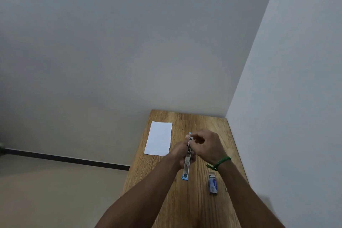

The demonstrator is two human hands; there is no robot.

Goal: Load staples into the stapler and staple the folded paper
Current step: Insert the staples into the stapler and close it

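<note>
The left hand (182,153) clamps the opened stapler (187,161) above the tabletop (194,209), steadying its channel; the right hand (207,144) pinches its far end, likely seating staples. The folded paper (159,138) lies far left.

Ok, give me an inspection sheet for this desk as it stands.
Surface: wooden table, set in a wall corner.
Job's things: stapler opened out, held above the table; folded paper flat at the far left; staple box open at the right.
Clutter: small object beside the box, too small to identify.
Grips: left hand holds the stapler; right hand pinches at its far end.
Cables: nothing seen.
Surroundings: plain walls, dark skirting.
</note>
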